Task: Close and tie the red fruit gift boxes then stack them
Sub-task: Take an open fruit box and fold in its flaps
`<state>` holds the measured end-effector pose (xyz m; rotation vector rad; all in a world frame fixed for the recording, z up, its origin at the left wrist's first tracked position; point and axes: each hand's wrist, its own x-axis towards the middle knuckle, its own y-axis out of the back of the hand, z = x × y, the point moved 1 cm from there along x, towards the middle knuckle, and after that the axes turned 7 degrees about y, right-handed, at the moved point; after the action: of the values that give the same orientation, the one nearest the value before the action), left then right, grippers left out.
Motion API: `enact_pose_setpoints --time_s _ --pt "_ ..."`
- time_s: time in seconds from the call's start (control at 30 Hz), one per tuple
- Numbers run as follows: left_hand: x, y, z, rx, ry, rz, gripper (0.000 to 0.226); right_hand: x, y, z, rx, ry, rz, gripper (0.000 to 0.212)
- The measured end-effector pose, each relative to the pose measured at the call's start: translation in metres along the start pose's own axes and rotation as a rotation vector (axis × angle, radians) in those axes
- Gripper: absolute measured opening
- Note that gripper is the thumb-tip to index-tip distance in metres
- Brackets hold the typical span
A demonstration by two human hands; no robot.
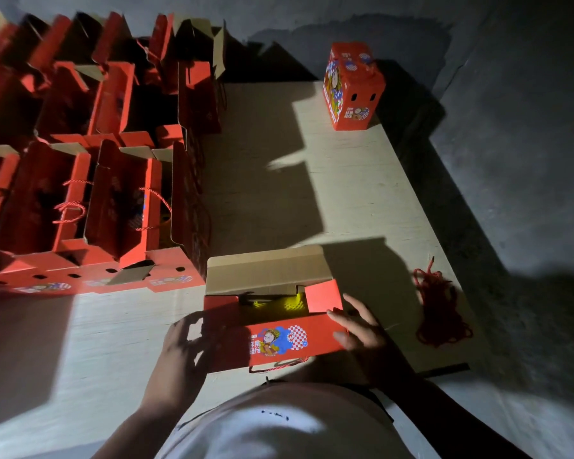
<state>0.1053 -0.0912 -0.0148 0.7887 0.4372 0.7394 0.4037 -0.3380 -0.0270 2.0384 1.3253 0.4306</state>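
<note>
While both hands bracket the open box (279, 326), the right hand (355, 329) sets its grip on the box's right end: fingers spread and nearly straight, tips on the near flap's corner and on the small red side flap just above it, nothing pinched. Left hand (186, 342) lies against the box's left end, mostly in shadow; fingers look curled round the near-left corner, but how firmly I cannot tell. Both forearms reach forward and inward from the bottom of view.

Box sits on the pale board (279, 193) directly in front of the person, far flap up showing plain cardboard, near printed flap leaning toward the body, yellow netting (292, 301) visible inside. A red cord handle (279, 364) trails along the box's near edge.

Right of the box, well apart: loose pile of red cord (439, 313). Beyond it, far right: one closed box (352, 87), upright. Left and beyond: rows of open boxes (90, 177), flaps standing.
</note>
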Motion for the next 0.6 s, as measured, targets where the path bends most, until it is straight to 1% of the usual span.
enact_pose_setpoints --time_s 0.07,0.1,0.13,0.17,0.23,0.3,0.33,0.37,0.43,0.47,0.53,0.6 --pt "0.011 0.0 0.0 -0.157 0.149 0.037 0.023 0.012 0.003 -0.002 -0.02 -0.02 0.075 0.028" --pt "0.016 0.0 0.0 -0.224 0.211 0.044 0.023 0.018 0.004 -0.003 -0.044 -0.024 0.106 0.024" --pt "0.021 -0.001 0.0 -0.274 0.258 0.051 0.028 0.024 0.004 -0.004 -0.051 -0.028 0.134 0.023" --pt "0.026 -0.001 -0.002 -0.328 0.308 0.05 0.038 0.029 0.003 -0.005 -0.026 -0.046 0.157 0.027" --pt "0.034 -0.001 -0.008 -0.473 0.432 -0.015 0.062 0.039 0.004 -0.008 0.105 -0.138 0.167 0.045" --pt "0.041 0.002 -0.014 -0.64 0.526 -0.169 0.085 0.051 0.008 -0.011 0.25 -0.262 0.1 0.069" --pt "0.044 0.003 -0.017 -0.716 0.555 -0.253 0.09 0.057 0.011 -0.011 0.321 -0.33 0.048 0.081" --pt "0.048 0.006 -0.019 -0.772 0.561 -0.328 0.091 0.063 0.014 -0.011 0.38 -0.393 -0.007 0.091" --pt "0.056 0.01 -0.019 -0.826 0.513 -0.438 0.086 0.073 0.02 -0.01 0.414 -0.454 -0.113 0.102" --pt "0.059 0.011 -0.018 -0.83 0.481 -0.477 0.082 0.078 0.023 -0.012 0.414 -0.465 -0.156 0.103" --pt "0.064 0.013 -0.012 -0.806 0.432 -0.509 0.076 0.086 0.027 -0.015 0.411 -0.465 -0.187 0.102" --pt "0.065 0.012 -0.01 -0.781 0.407 -0.478 0.076 0.09 0.028 -0.014 0.389 -0.443 -0.165 0.096"
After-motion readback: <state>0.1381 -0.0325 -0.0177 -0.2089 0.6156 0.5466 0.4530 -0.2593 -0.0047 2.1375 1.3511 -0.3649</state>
